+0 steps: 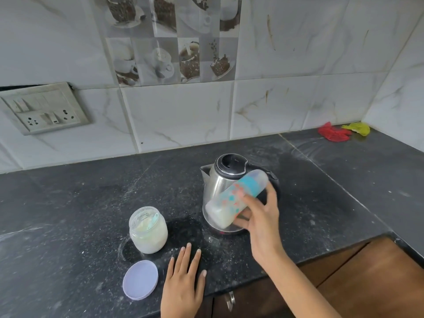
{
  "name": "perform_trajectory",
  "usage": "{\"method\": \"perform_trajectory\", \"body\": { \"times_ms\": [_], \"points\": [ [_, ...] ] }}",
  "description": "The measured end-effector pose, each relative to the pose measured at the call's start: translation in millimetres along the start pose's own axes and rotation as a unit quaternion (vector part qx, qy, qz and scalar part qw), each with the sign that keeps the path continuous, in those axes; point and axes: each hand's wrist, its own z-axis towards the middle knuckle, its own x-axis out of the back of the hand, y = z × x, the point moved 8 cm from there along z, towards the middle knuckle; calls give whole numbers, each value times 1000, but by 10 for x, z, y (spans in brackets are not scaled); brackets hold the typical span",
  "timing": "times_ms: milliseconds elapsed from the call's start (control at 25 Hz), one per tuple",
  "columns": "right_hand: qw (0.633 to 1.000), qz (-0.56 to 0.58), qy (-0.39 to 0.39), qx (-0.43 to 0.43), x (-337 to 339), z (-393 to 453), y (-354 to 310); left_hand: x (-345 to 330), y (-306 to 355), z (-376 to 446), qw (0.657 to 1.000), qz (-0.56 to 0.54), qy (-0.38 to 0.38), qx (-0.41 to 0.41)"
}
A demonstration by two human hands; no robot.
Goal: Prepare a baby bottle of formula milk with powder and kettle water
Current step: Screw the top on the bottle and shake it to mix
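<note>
My right hand [259, 216] grips a capped baby bottle [231, 200] with a blue collar and red and blue prints. The bottle is tilted almost flat, cap up to the right, and holds whitish milk at its lower end. It hangs in front of a steel electric kettle [220, 180] with a black lid. Left of the kettle stands an open glass jar of white powder [148, 230] with a pale scoop inside. The jar's lilac lid [140, 280] lies flat near the counter's front edge. My left hand [183, 283] rests flat on the counter, fingers spread, holding nothing.
The dark stone counter [80, 203] is dusted with spilled powder. A red cloth [333, 133] and a yellow one [358, 128] lie in the far right corner. A switch and socket plate [44, 109] sits on the tiled wall. Brown cabinet doors [367, 283] run below the counter.
</note>
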Motion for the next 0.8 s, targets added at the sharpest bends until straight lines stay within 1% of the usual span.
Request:
{"method": "perform_trajectory", "body": {
  "times_ms": [40,80,160,200,240,320,360,400,440,520,560,600,680,720,760,800],
  "points": [
    [1000,2,9,6,29,14,-19,6,2,1,1000,-6,6,0],
    [999,-32,-16,1,-20,-51,69,30,13,-1,1000,-21,21,-5],
    [988,-85,-117,-51,-291,-354,345,131,64,-16,994,-39,88,-43],
    [984,-94,-135,-69,-330,-419,392,154,90,-30,992,-37,107,-62],
    [986,-92,-121,-67,-253,-343,368,152,97,-36,992,-32,101,-63],
    [999,-43,-21,-20,56,-41,106,78,48,-37,997,-7,63,-36],
    [1000,-14,13,-10,122,33,11,67,35,-32,998,0,52,-24],
    [1000,-19,13,-5,115,40,14,60,27,-30,998,-1,51,-20],
    [998,-53,-17,-15,38,-41,131,69,52,-35,998,-12,55,-25],
    [986,-93,-120,-69,-278,-356,414,131,87,-36,994,-57,78,-42],
    [982,-100,-139,-79,-334,-417,446,168,95,-30,993,-66,86,-43],
    [985,-96,-122,-68,-277,-334,399,181,82,0,994,-64,82,-38],
    [998,-55,-20,-11,3,-38,70,168,62,65,997,-35,69,-30],
    [1000,-27,14,1,75,44,-52,167,44,92,997,-17,62,-31],
    [999,-27,15,10,76,58,-64,210,77,114,997,-15,69,-39],
    [998,-65,-10,4,15,-18,43,204,88,113,997,-40,62,-29]
  ]
}}
